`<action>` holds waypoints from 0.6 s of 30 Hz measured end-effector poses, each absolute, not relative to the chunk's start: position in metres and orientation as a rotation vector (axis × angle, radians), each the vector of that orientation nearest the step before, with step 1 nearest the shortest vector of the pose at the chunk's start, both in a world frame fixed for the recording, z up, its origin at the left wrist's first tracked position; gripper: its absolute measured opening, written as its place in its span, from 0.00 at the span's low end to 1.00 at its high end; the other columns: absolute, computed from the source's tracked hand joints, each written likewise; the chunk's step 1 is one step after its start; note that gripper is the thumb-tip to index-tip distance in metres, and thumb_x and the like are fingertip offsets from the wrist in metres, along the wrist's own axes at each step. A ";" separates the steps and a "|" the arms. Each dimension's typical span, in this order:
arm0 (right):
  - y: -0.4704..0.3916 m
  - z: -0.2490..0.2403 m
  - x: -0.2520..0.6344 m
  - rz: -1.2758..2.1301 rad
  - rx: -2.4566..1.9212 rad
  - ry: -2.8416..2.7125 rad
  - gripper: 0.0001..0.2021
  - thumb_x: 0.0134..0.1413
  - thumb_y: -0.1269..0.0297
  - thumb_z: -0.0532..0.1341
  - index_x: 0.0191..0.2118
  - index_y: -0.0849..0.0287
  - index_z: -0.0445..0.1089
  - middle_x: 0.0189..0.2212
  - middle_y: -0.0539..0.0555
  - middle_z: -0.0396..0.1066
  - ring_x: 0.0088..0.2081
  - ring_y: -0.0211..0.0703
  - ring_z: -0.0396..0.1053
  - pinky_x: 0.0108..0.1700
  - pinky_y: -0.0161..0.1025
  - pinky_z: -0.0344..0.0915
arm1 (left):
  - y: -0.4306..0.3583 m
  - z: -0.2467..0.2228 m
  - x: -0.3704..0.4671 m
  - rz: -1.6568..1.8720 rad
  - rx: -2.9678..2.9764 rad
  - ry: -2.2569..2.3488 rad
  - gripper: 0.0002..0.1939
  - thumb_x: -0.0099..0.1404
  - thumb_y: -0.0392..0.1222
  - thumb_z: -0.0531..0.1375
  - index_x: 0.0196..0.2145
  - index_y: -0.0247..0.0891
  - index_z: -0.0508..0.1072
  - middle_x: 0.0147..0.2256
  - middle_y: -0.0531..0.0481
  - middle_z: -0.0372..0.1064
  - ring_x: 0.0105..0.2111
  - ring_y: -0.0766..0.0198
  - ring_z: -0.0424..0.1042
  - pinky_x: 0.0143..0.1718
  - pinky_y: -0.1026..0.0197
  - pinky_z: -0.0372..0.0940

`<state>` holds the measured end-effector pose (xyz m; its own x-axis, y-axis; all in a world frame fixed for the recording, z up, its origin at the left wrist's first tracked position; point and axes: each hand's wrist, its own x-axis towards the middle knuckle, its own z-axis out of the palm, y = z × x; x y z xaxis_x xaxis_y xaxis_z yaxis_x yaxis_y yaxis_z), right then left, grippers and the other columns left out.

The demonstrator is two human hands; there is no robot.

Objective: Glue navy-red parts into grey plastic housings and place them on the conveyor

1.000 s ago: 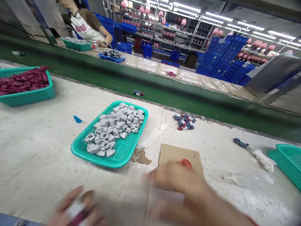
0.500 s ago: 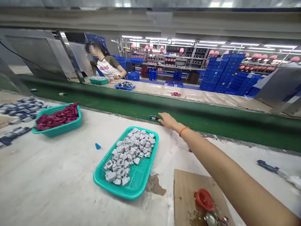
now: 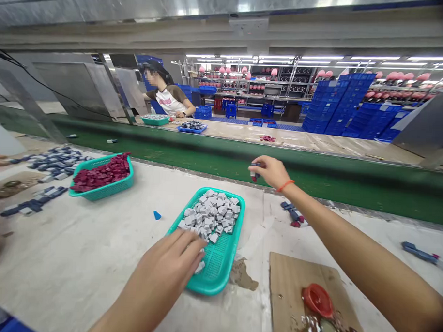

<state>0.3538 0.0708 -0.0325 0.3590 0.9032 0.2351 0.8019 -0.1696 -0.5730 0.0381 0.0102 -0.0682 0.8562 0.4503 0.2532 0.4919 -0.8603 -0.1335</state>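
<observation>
My right hand is closed on a small dark blue, white and red piece above the near edge of the green belt. Over the near left part of a teal basket of light grey blocks is my left hand, its fingers bent down among the blocks. The fingertips are blurred and partly hidden, so a grip on a block cannot be made out. Beneath my right forearm lie dark blue pieces with dark red ends.
A teal basket of dark red parts stands left, beside many blue-grey pieces. Cardboard bears a red dish. A small blue piece lies between baskets. Across the belt sits a person; another person's hand shows far left.
My right hand has closed on the piece at the belt's edge and lifted it. My left hand has come into view over the grey blocks. The view has shifted slightly.
</observation>
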 end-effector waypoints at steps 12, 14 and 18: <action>-0.222 -0.059 0.334 0.216 -1.946 -1.001 0.15 0.50 0.50 0.64 0.40 0.53 0.74 0.34 0.51 0.77 0.34 0.42 0.76 0.32 0.29 0.73 | 0.040 -0.068 0.102 0.063 -2.912 -0.553 0.11 0.66 0.32 0.50 0.32 0.32 0.71 0.34 0.40 0.73 0.38 0.48 0.73 0.34 0.53 0.66; -0.236 -0.078 0.329 0.182 -1.954 -1.068 0.12 0.53 0.53 0.62 0.40 0.52 0.74 0.34 0.50 0.76 0.33 0.39 0.75 0.31 0.27 0.72 | 0.036 -0.070 0.100 0.087 -2.915 -0.591 0.09 0.66 0.32 0.51 0.35 0.32 0.71 0.35 0.40 0.72 0.37 0.48 0.73 0.31 0.54 0.65; -0.252 -0.101 0.323 0.054 -1.960 -1.294 0.08 0.58 0.59 0.60 0.42 0.50 0.71 0.39 0.48 0.74 0.37 0.35 0.73 0.36 0.26 0.71 | 0.034 -0.078 0.110 0.158 -2.902 -0.629 0.12 0.65 0.29 0.50 0.43 0.29 0.70 0.40 0.35 0.70 0.37 0.45 0.73 0.28 0.55 0.63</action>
